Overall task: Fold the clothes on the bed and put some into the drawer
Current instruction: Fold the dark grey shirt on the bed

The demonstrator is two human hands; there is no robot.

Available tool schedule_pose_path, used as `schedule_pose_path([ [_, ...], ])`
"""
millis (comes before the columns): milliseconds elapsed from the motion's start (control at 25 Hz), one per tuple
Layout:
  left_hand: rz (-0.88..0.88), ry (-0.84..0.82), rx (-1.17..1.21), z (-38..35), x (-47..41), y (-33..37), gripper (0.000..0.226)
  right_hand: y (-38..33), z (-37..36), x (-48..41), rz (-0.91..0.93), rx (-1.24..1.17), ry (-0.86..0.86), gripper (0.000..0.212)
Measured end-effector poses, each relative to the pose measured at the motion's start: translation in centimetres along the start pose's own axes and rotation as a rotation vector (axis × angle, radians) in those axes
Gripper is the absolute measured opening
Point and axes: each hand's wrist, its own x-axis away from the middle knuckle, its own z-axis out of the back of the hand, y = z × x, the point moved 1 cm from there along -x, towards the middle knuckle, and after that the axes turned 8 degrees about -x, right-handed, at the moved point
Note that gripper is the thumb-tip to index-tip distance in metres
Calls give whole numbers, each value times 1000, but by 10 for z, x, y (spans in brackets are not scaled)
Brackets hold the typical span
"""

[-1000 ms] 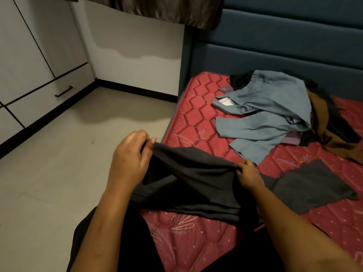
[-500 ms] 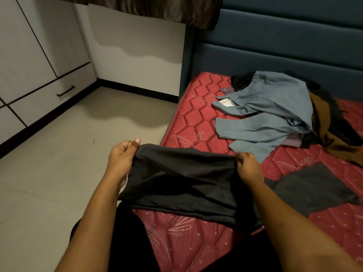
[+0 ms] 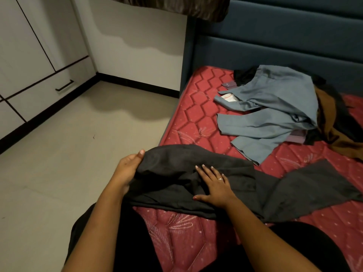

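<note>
Dark garment [image 3: 172, 165] overhangs mattress [image 3: 196, 107] edge; left hand [image 3: 127, 169] grips, right hand [image 3: 214, 185] presses.

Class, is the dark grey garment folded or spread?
Partly folded: the garment lies doubled, left hand gripping, right hand flat on it; its far end lies spread.

Red quilted mattress [image 3: 198, 107] bearing dark grey spread garment [image 3: 284, 191], crumpled blue-grey shirt [image 3: 275, 107], brown cloth [image 3: 334, 122].

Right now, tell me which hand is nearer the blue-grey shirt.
Right. The right hand presses flat on the dark garment, short of the blue-grey shirt; the left hand grips that garment's edge beyond the mattress side, farther away.
</note>
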Motion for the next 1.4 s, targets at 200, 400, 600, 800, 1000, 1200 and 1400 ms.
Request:
schedule_pose_path([
  [200, -16, -275, 358, 11, 5, 9, 30, 4, 26, -8, 2, -60, -75, 109],
  [400, -53, -31, -177, 29, -8, 17, 49, 19, 43, -11, -99, -497, -330, 93],
  [600, 305, -234, -332, 14, -11, -27, 41, 26, 50, -6, -264, -420, 248, 58],
  [800, 74, 28, -302, 16, -18, -15, 53, 69, 36, 20, -729, -487, 444, 61],
  [1000, 173, 38, -1085, 12, -22, -13, 64, 84, 34, 23, -599, -654, 353, 82],
  [1200, -199, 155, -1400, -54, 6, -15, 62, 104, 43, 31, -474, -556, 230, 89],
  [1400, -462, -258, -1582, -140, 30, -31, 71, 147, 57, 53, -652, -456, 181, 87],
])
